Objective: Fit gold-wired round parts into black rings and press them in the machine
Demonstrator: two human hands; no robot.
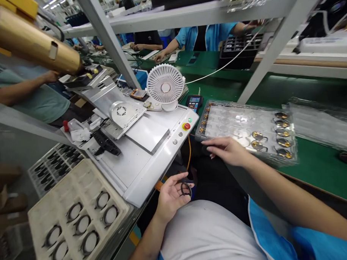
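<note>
My left hand [173, 194] is low in front of my body, palm up. Its thumb and fingers hold a black ring-shaped watch case [186, 189]. To the right, my right hand [229, 150] is by the near left corner of a clear plastic tray [244, 137], with thumb and fingers pressed together. Something dark is at its fingertips, against the dark trousers, and I cannot make it out. Several round watch modules [283, 132] with gold-coloured parts lie in that tray. On the left, a beige tray [89, 171] holds several black watch cases [90, 242] like the one in my left hand.
A white machine [146, 172] with a metal fixture plate [121, 111] and a red stop button [186, 126] stands ahead on the left. A white fan [165, 84] sits on it, and a gold cylinder [35, 42] hangs above. Co-workers sit across the green bench [205, 60].
</note>
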